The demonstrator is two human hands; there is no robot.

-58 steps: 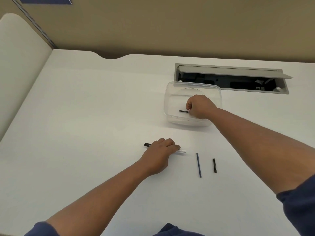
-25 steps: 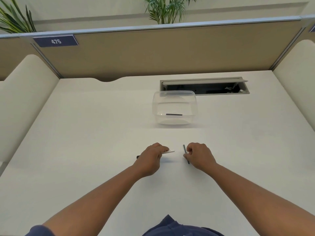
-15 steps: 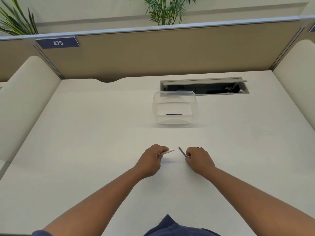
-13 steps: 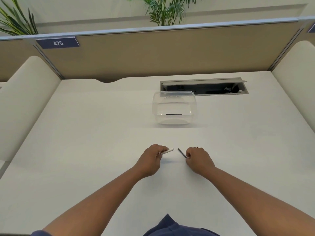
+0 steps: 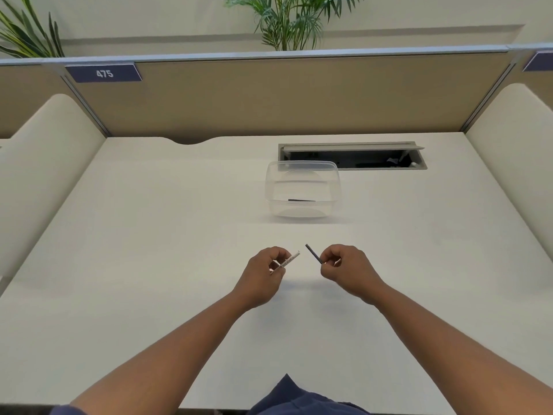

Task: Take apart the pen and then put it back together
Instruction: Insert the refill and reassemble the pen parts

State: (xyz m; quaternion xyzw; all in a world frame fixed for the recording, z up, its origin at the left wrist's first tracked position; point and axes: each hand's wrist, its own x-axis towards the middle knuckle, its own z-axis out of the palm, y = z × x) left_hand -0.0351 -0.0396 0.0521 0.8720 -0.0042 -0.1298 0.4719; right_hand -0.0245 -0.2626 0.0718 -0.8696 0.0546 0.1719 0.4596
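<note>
Bare tabletop (image 5: 155,235) is lying open to the left, to the right and in front of both hands. Between the left hand (image 5: 263,272) and the right hand (image 5: 347,269) a narrow gap is staying free. A clear tub (image 5: 302,187) is standing in the way farther back, probably just touching the open cable hatch (image 5: 353,155). Cream side screens (image 5: 45,163) and the tan back panel (image 5: 284,97) are closing in the edges.
</note>
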